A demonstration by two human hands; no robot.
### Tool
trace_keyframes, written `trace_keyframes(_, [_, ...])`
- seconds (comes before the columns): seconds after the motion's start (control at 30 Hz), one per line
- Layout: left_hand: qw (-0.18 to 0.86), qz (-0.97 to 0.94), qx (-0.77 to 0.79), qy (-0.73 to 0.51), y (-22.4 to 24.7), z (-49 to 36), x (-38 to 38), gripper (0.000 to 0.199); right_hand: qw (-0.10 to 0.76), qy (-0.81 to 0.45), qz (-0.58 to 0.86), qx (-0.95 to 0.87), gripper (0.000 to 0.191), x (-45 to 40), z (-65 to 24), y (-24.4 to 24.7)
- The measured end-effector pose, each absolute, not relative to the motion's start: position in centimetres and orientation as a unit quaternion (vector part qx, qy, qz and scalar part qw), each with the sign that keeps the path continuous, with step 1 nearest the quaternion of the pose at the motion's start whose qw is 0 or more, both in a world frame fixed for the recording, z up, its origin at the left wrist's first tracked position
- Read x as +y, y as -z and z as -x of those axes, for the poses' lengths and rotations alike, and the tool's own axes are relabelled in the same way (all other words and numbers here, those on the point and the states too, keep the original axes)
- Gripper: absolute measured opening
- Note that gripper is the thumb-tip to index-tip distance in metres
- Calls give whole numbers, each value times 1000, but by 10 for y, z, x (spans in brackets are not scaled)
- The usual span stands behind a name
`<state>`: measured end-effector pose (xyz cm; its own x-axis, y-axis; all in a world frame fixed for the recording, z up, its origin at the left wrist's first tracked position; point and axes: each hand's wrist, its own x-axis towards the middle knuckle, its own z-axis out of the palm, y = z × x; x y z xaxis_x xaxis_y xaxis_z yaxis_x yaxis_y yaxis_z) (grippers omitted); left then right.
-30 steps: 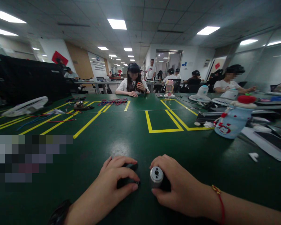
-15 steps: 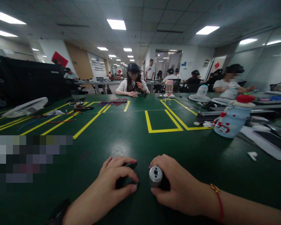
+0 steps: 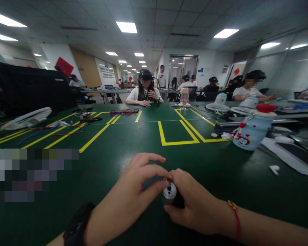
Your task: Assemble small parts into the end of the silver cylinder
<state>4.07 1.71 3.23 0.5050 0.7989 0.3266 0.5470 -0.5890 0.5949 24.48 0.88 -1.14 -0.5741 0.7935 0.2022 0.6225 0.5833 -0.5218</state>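
My right hand (image 3: 192,205) is wrapped around a small silver cylindrical motor (image 3: 169,193), which stands upright with its round end face up. A dark centre and small dark holes show on that face. Over the motor's top edge, my left hand (image 3: 136,189) pinches a tiny dark part between thumb and forefinger; the fingertips hide most of it, and its kind is unclear. Those fingertips are at the motor's end face, close to my right forefinger. The left hand's other fingers arch loosely above. The motor's lower side is in shadow.
A light blue bottle (image 3: 253,131) with a red top stands to the right, near a white earbud-like piece (image 3: 274,169). Yellow tape (image 3: 179,142) marks the green table. Bundled wires (image 3: 123,112) and a white fan (image 3: 27,118) lie left. A person (image 3: 145,90) sits opposite.
My left hand has moved right and slightly up, bringing its pinched fingertips from beside the motor to its top. My right hand still holds the motor in about the same place.
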Motion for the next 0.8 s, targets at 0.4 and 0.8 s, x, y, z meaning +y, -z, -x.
trace_keyframes(0.4, [291, -827, 403, -263, -23, -42, 14, 17, 217, -204, 399, -867, 26, 10, -244, 13])
trace_keyframes(0.8, [332, -810, 456, -162, -2, 2, 16, 76, 217, -219, 408, -859, 34, 9, -245, 7])
